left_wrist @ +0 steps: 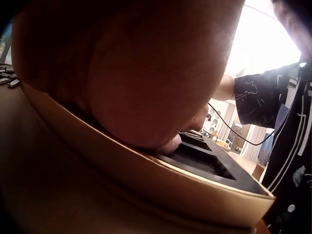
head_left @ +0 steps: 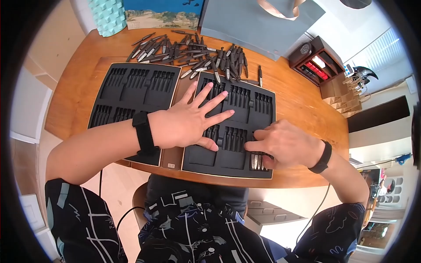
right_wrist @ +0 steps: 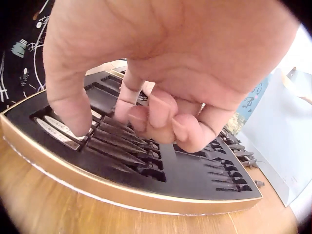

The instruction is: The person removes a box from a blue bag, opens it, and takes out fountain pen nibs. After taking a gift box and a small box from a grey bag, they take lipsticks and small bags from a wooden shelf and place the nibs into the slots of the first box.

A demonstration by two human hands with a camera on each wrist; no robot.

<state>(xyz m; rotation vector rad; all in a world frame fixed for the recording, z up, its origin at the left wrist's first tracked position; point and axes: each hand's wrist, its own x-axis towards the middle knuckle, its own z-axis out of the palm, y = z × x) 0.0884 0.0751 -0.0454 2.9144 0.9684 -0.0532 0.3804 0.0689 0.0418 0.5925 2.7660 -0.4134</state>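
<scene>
The left hand (head_left: 186, 118) spreads wide, but the right hand (head_left: 287, 142) (can't tell its grip) might push crookedly and tip thin black-and-silver tools (right_wrist: 57, 132), near right

passage: tabletop (head_left: 305, 105) right of right tray (head_left: 199, 165) | blocking behind: tool pile (head_left: 199, 55), bag (head_left: 254, 28)

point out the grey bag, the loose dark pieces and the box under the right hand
Grey bag (head_left: 247, 30): head view, front panel.
Loose dark pieces (head_left: 193, 55): head view, middle of the pile.
Box (right_wrist: 90, 181): right wrist view, gold outer wall.
</scene>
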